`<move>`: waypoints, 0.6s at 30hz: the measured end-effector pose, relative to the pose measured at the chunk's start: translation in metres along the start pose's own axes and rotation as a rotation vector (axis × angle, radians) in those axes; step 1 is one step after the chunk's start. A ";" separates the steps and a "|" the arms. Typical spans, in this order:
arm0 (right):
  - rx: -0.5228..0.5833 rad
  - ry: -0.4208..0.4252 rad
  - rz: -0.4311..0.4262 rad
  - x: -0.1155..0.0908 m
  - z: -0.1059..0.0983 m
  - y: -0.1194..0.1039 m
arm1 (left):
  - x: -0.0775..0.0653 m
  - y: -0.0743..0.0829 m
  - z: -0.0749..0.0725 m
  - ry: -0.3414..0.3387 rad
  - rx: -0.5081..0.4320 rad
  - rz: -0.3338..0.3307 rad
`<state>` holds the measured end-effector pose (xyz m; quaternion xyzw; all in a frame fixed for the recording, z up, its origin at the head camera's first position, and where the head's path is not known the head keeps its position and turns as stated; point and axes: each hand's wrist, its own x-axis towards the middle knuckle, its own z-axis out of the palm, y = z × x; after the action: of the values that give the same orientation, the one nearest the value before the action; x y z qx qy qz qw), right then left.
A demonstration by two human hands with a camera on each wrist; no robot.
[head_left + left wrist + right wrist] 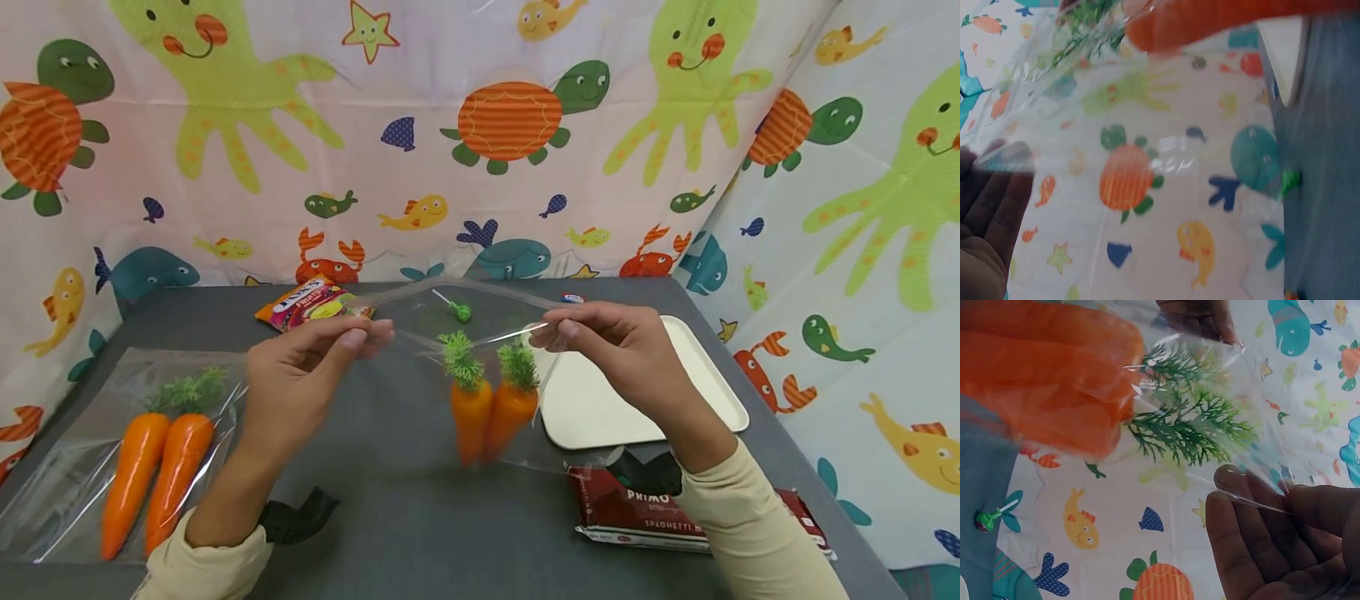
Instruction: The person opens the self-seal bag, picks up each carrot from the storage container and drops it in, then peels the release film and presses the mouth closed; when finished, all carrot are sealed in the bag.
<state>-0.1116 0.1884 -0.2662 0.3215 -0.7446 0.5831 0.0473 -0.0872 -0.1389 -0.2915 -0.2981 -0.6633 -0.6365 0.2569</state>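
Note:
A clear plastic bag (540, 454) hangs above the table between my two hands, its mouth spread apart. My left hand (296, 379) pinches one side of the rim between thumb and fingers. On the opposite side, my right hand (626, 354) pinches the rim the same way. Inside the bag are two orange carrots (471, 417) with feathery green tops (461, 362), tops toward the mouth. In the right wrist view the carrots (1047, 375) show through the film, close by the right fingers (1254, 519). Blurred orange carrot (1210, 25) crosses the top of the left wrist view.
Another clear bag (82, 400) with two carrots (135, 475) lies at left. A colourful candy packet (307, 302) and a green lollipop (461, 312) lie at the back. To the right are a cream tray (600, 417) and a dark red spaghetti packet (637, 517), partly behind my right forearm.

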 end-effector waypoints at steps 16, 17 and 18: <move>-0.004 0.001 0.078 -0.004 -0.003 0.011 | -0.005 -0.025 -0.013 -0.147 0.120 -0.078; -0.004 -0.001 0.085 -0.004 -0.003 0.011 | -0.005 -0.025 -0.013 -0.153 0.140 -0.076; -0.004 -0.003 0.092 -0.004 -0.003 0.011 | -0.006 -0.024 -0.014 -0.155 0.148 -0.078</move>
<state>-0.1149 0.1941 -0.2766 0.2877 -0.7597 0.5828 0.0198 -0.1012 -0.1531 -0.3112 -0.3006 -0.7374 -0.5703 0.2014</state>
